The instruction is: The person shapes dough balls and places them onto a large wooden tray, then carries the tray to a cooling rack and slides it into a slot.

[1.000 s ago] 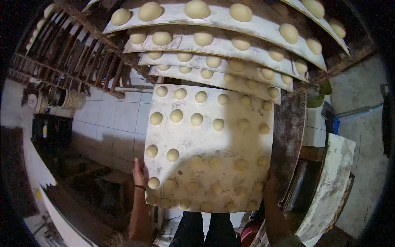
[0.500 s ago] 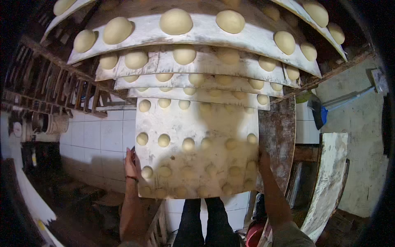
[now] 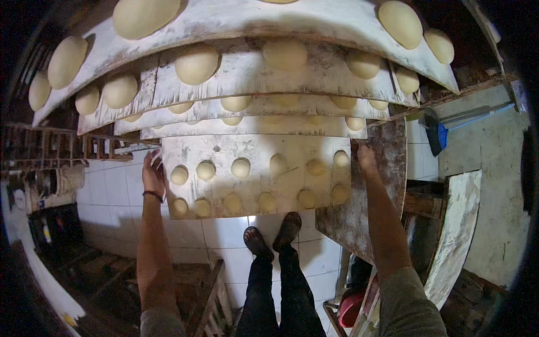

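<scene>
A pale wooden board (image 3: 230,150) with rows of round dough balls (image 3: 240,168) lies level before me, its far part under the lowest shelf board. My left hand (image 3: 154,175) grips its left edge, thumb side up, with a dark band on the wrist. At the right edge my right hand (image 3: 364,155) is closed on the board, its fingertips partly hidden. The nearer dough balls sit in shadow.
Several similar floured boards (image 3: 236,123) with dough balls are stacked on the rack above. A dark panel (image 3: 387,168) stands right of the board. A worn whitish plank (image 3: 457,224), a blue broom (image 3: 439,140) and a red bucket (image 3: 351,308) are at the right. A wooden frame (image 3: 213,286) stands near my left leg.
The board has moved away from me, further under the upper boards, and both hands went with it. My feet now show below its near edge.
</scene>
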Demonstrator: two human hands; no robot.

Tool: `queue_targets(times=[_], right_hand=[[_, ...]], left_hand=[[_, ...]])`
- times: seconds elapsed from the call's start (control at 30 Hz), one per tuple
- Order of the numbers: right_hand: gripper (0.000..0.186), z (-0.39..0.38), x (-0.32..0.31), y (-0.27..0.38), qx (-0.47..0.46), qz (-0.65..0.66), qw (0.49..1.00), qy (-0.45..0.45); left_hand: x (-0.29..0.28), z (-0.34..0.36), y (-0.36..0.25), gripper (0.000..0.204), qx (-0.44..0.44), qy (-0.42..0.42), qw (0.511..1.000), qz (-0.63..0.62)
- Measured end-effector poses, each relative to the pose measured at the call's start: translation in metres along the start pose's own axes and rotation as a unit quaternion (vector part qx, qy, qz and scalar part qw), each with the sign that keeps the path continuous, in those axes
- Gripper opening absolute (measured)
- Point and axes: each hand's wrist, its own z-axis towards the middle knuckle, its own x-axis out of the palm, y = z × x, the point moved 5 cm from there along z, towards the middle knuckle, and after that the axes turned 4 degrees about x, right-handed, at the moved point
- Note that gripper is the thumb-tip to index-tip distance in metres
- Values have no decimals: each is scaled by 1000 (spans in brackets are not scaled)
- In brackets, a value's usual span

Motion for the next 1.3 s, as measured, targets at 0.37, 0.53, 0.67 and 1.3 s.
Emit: queue_targets(times=[0.37,0.53,0.67,1.3], right_hand=[[28,-230,4,-107,230,435,867,-77],[27,-194,2,-91,133,214,967,-41],[30,-138,43,-12,114,198,973,-8],[36,-127,27,-49,28,5,997,-65]], left_hand=[[-103,-178,107,25,-40,-31,999,-19],[-45,-145,85,16,-5,-64,998,-21],[-13,-93,59,14,34,-124,991,-42],[-34,-107,146,58,-131,111,952,252]])
